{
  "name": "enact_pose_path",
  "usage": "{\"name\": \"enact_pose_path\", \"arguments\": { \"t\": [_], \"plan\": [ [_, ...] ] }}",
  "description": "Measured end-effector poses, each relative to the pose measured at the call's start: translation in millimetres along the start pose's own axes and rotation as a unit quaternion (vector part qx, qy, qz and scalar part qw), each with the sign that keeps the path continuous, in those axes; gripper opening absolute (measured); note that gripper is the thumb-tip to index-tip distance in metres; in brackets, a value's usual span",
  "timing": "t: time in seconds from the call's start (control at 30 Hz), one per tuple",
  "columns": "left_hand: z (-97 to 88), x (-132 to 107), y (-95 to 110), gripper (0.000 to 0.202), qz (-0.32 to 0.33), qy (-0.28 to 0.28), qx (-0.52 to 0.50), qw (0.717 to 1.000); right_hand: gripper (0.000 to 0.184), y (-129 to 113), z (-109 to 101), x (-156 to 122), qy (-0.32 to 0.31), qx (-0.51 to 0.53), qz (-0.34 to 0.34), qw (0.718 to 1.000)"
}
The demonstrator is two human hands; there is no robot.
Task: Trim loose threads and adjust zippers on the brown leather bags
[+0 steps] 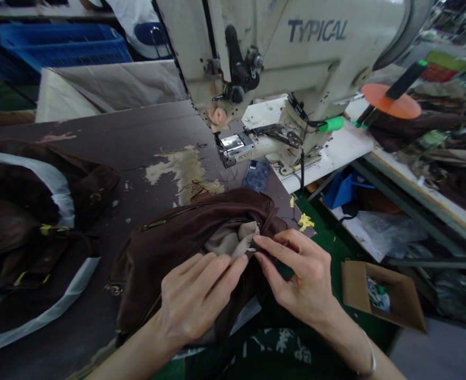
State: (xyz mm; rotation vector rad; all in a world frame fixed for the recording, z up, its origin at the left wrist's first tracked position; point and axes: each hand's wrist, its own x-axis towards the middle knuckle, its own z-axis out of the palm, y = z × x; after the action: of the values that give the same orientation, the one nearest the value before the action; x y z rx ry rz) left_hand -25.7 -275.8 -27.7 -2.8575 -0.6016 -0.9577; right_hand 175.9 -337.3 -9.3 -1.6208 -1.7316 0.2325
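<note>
While both hands worked at the opening of a zipped brown leather piece (pixel 169 264), it lay bunched on the near edge of the bench (pixel 117 126), just below the sewing machine (pixel 296 53) and a little toward the person. A fold of beige lining (pixel 228 243) showed at its mouth. The left hand (pixel 201 295) lay across the leather with its fingers (pixel 220 269) pressed together against the lining — its thumb was hidden, so I cannot tell whether it was pinching. The right hand (pixel 300 274) came in from the other side, its fingers (pixel 274 248) curved, with the thumb and forefinger pinching the lining's edge. Beyond the hands lay a dark blue phone (pixel 255 175), near the machine's chrome presser foot (pixel 233 148). Another brown leather piece (pixel 27 211), edged with white strips, sat on the bench to the left — and a cardboard box (pixel 379 295) of scraps stood on the green floor to the right.
</note>
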Motion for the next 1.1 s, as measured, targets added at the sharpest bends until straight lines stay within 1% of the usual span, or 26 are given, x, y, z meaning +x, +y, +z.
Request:
{"name": "enact_pose_path", "arguments": {
  "t": [0.13,0.27,0.33,0.4,0.47,0.53,0.63,0.67,0.7,0.77,0.8,0.83,0.87,0.93,0.97,1.0,1.03,1.1],
  "plan": [
    [0.9,-1,1,0.030,-0.009,0.000,-0.005,1.000,0.030,0,1,1,-0.002,0.002,0.000,1.000],
    [1.0,-1,1,0.027,-0.004,0.002,0.007,1.000,0.030,-1,0,2,-0.013,0.007,0.003,1.000],
    [0.5,1,1,0.026,-0.004,0.003,0.003,1.000,0.029,-2,0,2,-0.012,0.032,0.016,0.999],
    [0.0,4,2,0.026,-0.013,0.020,0.001,1.000,0.029,-2,2,3,-0.006,0.093,0.043,0.995],
    [0.0,7,3,0.029,-0.031,0.041,0.003,0.999,0.026,-2,5,5,-0.004,0.180,0.079,0.980],
    [0.9,8,5,0.033,-0.050,0.062,0.002,0.997,0.023,-1,9,6,-0.011,0.260,0.118,0.958],
    [3.8,9,7,0.030,-0.065,0.076,0.002,0.995,0.021,-2,16,7,-0.020,0.334,0.165,0.928],
    [4.9,9,7,0.029,-0.062,0.076,0.002,0.995,0.021,-3,18,7,-0.017,0.338,0.167,0.926],
    [5.7,9,8,0.026,-0.058,0.076,0.001,0.995,0.022,-5,18,7,-0.008,0.328,0.161,0.931],
    [5.9,10,10,0.023,-0.062,0.074,-0.013,0.995,0.024,-9,18,8,0.020,0.284,0.132,0.950],
    [5.1,11,11,0.021,-0.082,0.072,-0.029,0.994,0.025,-11,17,9,0.032,0.260,0.118,0.958],
    [3.8,13,12,0.019,-0.119,0.073,-0.042,0.989,0.026,-12,16,10,0.040,0.243,0.109,0.963],
    [2.1,15,12,0.017,-0.172,0.072,-0.050,0.981,0.026,-13,15,11,0.043,0.234,0.104,0.966],
    [-1.6,19,12,0.017,-0.275,0.047,-0.065,0.958,0.025,-13,13,13,0.042,0.228,0.100,0.968],
    [-3.0,21,12,0.016,-0.305,0.033,-0.074,0.949,0.026,-12,13,13,0.040,0.226,0.098,0.968],
    [-3.8,22,11,0.015,-0.313,0.022,-0.083,0.946,0.026,-12,13,14,0.039,0.223,0.095,0.969],
    [-4.1,22,10,0.011,-0.303,0.020,-0.094,0.948,0.026,-12,13,13,0.038,0.220,0.091,0.971],
    [-2.8,22,9,0.007,-0.255,0.039,-0.091,0.962,0.026,-13,13,13,0.039,0.210,0.086,0.973]
  ]
}}
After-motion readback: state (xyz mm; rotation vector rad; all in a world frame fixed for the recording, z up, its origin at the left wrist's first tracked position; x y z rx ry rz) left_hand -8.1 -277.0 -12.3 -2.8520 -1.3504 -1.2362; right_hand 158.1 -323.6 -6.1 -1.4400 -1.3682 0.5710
